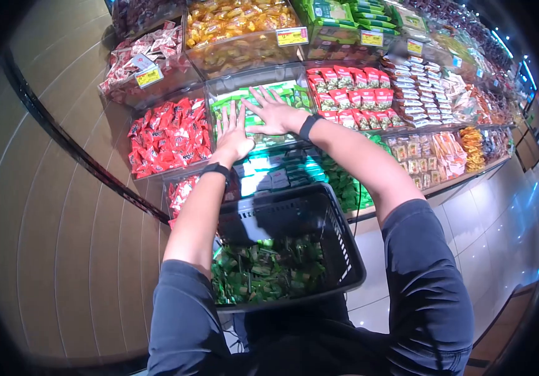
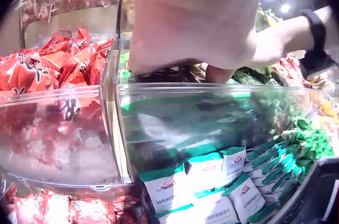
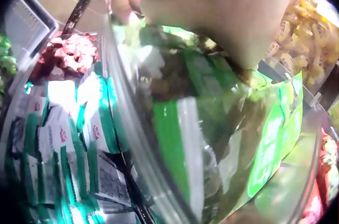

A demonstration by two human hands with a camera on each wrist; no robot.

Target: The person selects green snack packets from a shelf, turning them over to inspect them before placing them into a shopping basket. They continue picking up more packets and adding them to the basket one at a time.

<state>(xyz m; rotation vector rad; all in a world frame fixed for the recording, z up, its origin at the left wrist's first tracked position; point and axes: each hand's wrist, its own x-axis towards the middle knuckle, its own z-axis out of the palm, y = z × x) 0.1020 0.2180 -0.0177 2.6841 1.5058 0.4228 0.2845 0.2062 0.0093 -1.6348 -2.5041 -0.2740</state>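
Both hands lie palm down on green and white packets (image 1: 288,94) in a clear bin of the sweets display. In the head view the left hand (image 1: 234,138) has its fingers straight and pointing away, at the bin's left part. Beside it the right hand (image 1: 277,114) spreads its fingers toward the upper left, close to the left fingertips. The left wrist view shows the left hand (image 2: 196,23) over the bin's clear front wall (image 2: 212,107). From the right wrist view, the right hand (image 3: 217,12) is above green packets (image 3: 275,139); its fingertips are hidden there.
A black basket (image 1: 354,263) with dark green packets stands below the display, in front of the body. Red packets (image 1: 169,135) fill the bin at the left, red and white packets (image 1: 357,97) the one at the right. White and teal packets (image 2: 212,181) lie below.
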